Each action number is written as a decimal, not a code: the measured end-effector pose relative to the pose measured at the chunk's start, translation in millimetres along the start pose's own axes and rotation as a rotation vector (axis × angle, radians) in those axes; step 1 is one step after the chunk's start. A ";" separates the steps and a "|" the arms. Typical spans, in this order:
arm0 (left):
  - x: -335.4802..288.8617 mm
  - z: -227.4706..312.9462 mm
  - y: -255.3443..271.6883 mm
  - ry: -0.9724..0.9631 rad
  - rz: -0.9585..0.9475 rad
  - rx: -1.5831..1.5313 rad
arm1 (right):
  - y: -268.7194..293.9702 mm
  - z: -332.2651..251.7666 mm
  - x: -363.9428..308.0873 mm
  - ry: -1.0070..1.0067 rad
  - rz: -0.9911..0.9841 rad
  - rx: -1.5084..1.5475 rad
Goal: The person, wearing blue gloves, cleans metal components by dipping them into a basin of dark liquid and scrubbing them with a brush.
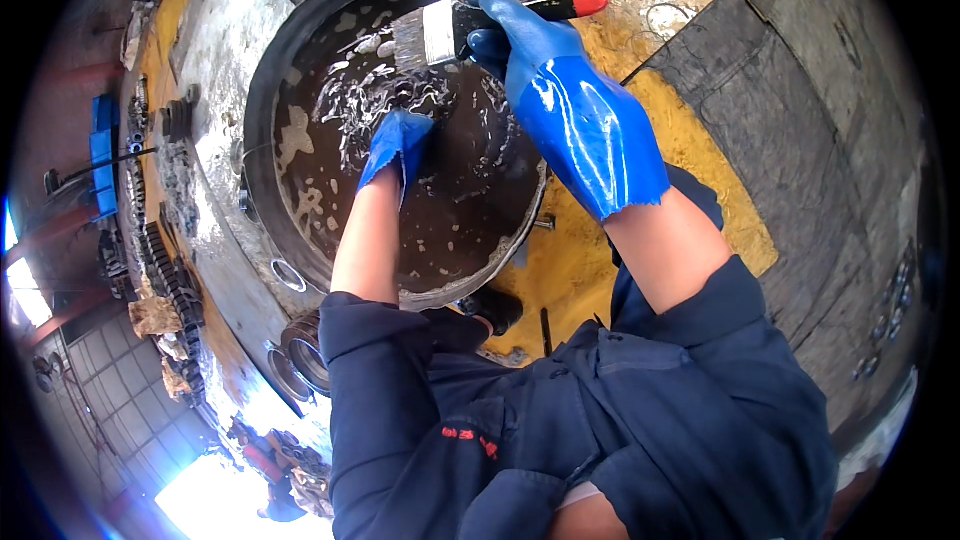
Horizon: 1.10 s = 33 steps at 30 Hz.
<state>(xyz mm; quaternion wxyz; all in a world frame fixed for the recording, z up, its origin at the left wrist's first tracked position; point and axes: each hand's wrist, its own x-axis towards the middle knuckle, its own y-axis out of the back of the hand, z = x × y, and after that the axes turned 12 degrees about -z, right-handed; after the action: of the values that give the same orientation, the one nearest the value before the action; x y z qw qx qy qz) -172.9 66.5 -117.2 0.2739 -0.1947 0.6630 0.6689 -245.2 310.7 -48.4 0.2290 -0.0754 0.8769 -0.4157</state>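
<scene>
A round dark tub (262, 155) holds murky brown liquid (450, 215) with patches of foam. My left hand (398, 138), in a blue rubber glove, is dipped into the liquid near the middle of the tub. Its fingers are under the surface, so whatever they may hold is hidden. Over the tub's far right rim, my right hand (560, 80) in a matching blue glove is closed around a wide paintbrush (440, 32). The brush's black handle ends in a red tip pointing right, and its bristles point left over the rippled liquid.
Metal rings (300, 355) lie left of the tub's near side. Scuffed grey plates (790, 110) and worn yellow flooring (700, 155) extend to the right. Along the left edge, a row of dark metal parts (170, 270) lies near a blue object (104, 155). A bolt (543, 223) sticks out beside the tub.
</scene>
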 end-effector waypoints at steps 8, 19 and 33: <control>27.6 -18.7 3.1 0.062 -0.338 0.180 | -7.9 -6.8 -12.7 -0.048 0.043 -0.074; 38.6 -51.5 -34.8 0.213 -0.255 0.060 | -28.4 -27.1 -44.5 -0.251 0.045 -0.300; 61.5 -56.9 -56.2 0.336 -0.078 -0.325 | -3.0 -41.0 -50.3 -0.111 -0.077 -0.269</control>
<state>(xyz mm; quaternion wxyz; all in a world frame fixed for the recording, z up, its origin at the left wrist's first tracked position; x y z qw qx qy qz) -191.3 15.0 -202.0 0.1503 -0.3704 0.5750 0.7139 -220.0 353.5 -6.5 0.2491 -0.1618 0.9071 -0.2982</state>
